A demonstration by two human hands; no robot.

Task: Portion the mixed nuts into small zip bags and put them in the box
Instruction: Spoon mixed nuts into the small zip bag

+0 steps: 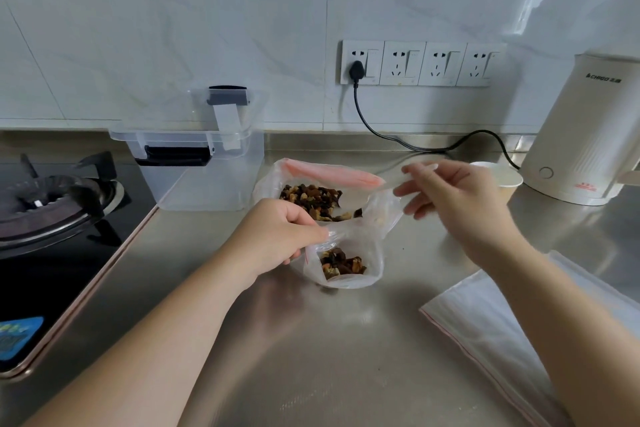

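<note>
Nearest, to the right of and below the right fingers: a flat stack of empty zip bags lying on the steel counter, red seal line along its edge, partly under the right forearm.

Left hand: fingers curled, pinching the mouth edge of a small zip bag. Bag hangs just below and right of those fingertips, its bottom on or just above the counter; cannot tell which. A small portion of mixed nuts sits in its lower part.

Right hand: raised above the counter, well right of the left fingers. Fingers are loosely spread and blurred, with something pale and translucent running across the fingertips; cannot tell whether it is gripped or what it is.

Just beyond the left fingers, between the two hands: a large open bag with a pink zip strip along its far lip, dark and tan nuts heaped inside. It touches the small bag's upper edge.

Beyond and left of the left fingers: a clear plastic box, open, its lid standing against the tiled wall, dark latches showing.

Far left: gas burner. Beyond the right fingers: a small white cup, a cream kettle, a black cord to a wall socket.
</note>
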